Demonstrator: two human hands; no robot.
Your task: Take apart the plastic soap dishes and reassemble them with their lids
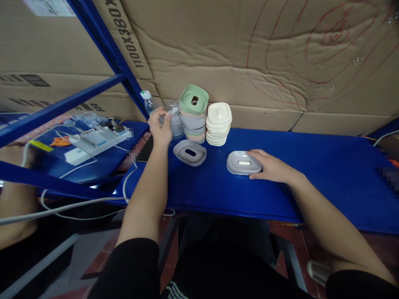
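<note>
My right hand (272, 167) grips the right end of a grey plastic dish (238, 168) lying on the blue table, thumb at the near edge and fingers at the far edge. A white strip (245, 163) shows in the dish's middle. My left hand (161, 126) is raised beside a clear bag of translucent pieces (176, 124), thumb and fingertips drawn together. What they pinch, if anything, I cannot make out. Below it lies a grey dish with an oval slot (195, 160). Behind stand a stack of green, pink and grey slotted dishes (195, 106) and a stack of cream-coloured pieces (218, 124).
A capped clear bottle (147, 101) stands behind my left hand. Left of the blue frame post (106, 45) are a white power strip (93, 145), cables and another person's arm (17, 195). Cardboard (218, 50) walls off the back of the blue table (311, 166).
</note>
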